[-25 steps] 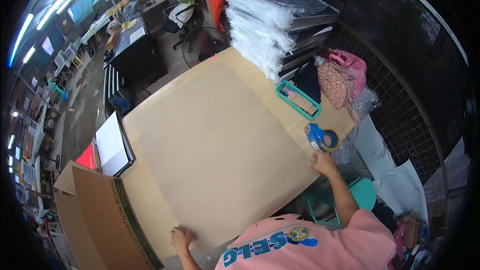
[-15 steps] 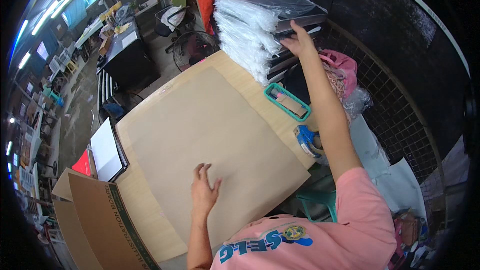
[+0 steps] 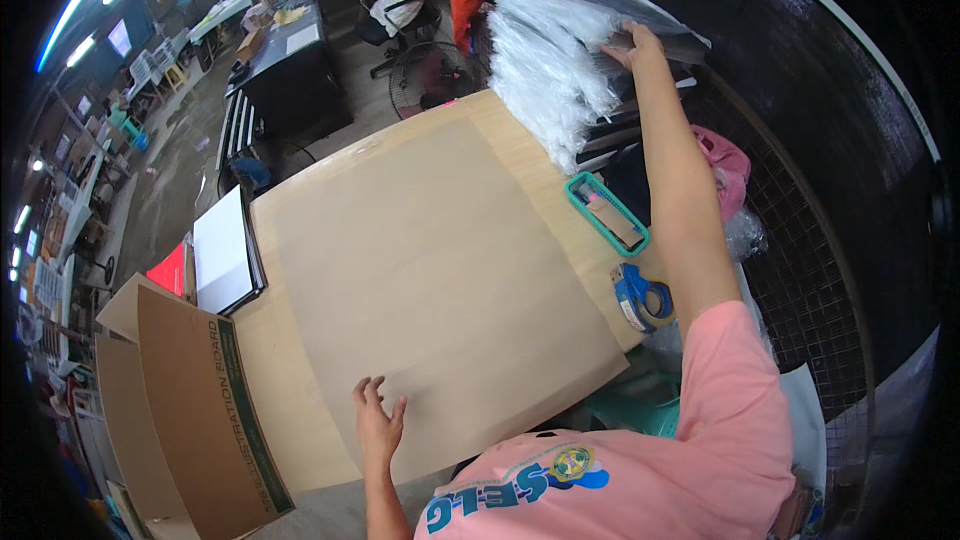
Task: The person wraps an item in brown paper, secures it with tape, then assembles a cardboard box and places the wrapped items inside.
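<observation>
A large sheet of brown paper (image 3: 450,270) lies flat on the pale wooden table (image 3: 275,380). Over the sheet's near left part is my left hand (image 3: 378,425), empty, with its fingers apart and slightly curled. My right arm stretches to the far right, where a tall stack of dark flat boards in clear plastic wrapping (image 3: 555,60) stands. At the upper right side of that stack, my right hand (image 3: 640,48) closes on the edge of a plastic-wrapped board; the fingertips are partly hidden.
A green basket (image 3: 607,215) with small items and a blue tape dispenser (image 3: 640,298) sit along the right edge. On the left are a white paper stack (image 3: 222,250) and an open cardboard box (image 3: 190,400). A fan (image 3: 430,80) stands beyond the table.
My right hand has moved from reaching open beside the stack to closing on its edge. My left hand has shifted a little left and nearer. The whole view has turned slightly left.
</observation>
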Motion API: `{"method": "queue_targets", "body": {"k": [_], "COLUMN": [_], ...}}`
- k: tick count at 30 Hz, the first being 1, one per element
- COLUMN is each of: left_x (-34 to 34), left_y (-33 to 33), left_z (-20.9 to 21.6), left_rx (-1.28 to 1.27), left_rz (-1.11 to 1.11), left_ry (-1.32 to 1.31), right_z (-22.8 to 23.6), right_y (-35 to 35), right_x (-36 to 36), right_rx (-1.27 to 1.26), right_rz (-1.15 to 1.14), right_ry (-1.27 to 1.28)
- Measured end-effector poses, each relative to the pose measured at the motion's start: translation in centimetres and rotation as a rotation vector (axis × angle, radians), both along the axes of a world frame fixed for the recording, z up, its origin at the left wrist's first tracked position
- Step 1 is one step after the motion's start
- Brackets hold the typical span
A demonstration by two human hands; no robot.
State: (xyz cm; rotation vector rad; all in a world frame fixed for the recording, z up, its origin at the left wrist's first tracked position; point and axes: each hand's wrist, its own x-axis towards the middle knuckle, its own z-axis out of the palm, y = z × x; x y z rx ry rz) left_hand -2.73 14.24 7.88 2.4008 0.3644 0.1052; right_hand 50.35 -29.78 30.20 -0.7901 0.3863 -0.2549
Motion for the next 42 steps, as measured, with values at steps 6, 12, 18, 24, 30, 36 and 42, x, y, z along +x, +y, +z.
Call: {"method": "queue_targets", "body": {"k": [6, 12, 18, 24, 30, 36, 42], "left_x": [10.0, 28.2, 44.7, 55.4, 44.3, 23.9, 15.8], "left_y": [-6.1, -13.2, -13.8, -11.8, -17.4, -4.6, 4.8], "left_z": [4.5, 3.2, 3.5, 13.6, 7.4, 2.0, 1.0], "left_rx": [-0.372, -1.96, -1.966, -1.161, -0.388, -0.554, -0.475], "left_rz": [-0.232, -0.334, -0.26, -0.933, -0.219, 0.097, 0.289], "left_ry": [-0.095, 0.223, 0.027, 0.498, -0.237, -0.606, -0.951], "right_z": [-1.3, -5.3, -8.4, -9.7, -11.3, -20.1, -28.2], "right_y": [6.9, 1.9, -4.4, -11.4, -10.9, -2.0, 4.6], "right_x": [-6.5, -14.5, -23.9, -28.7, -33.3, -36.4, -32.8], "right_rx": [-0.049, -0.042, -0.147, -0.414, -0.834, -0.648, -0.757], "right_rz": [-0.003, 0.162, 0.285, 0.316, 0.459, 0.359, 0.412], "right_ry": [-0.048, -0.159, -0.147, -0.22, -0.107, 0.078, -0.126]}}
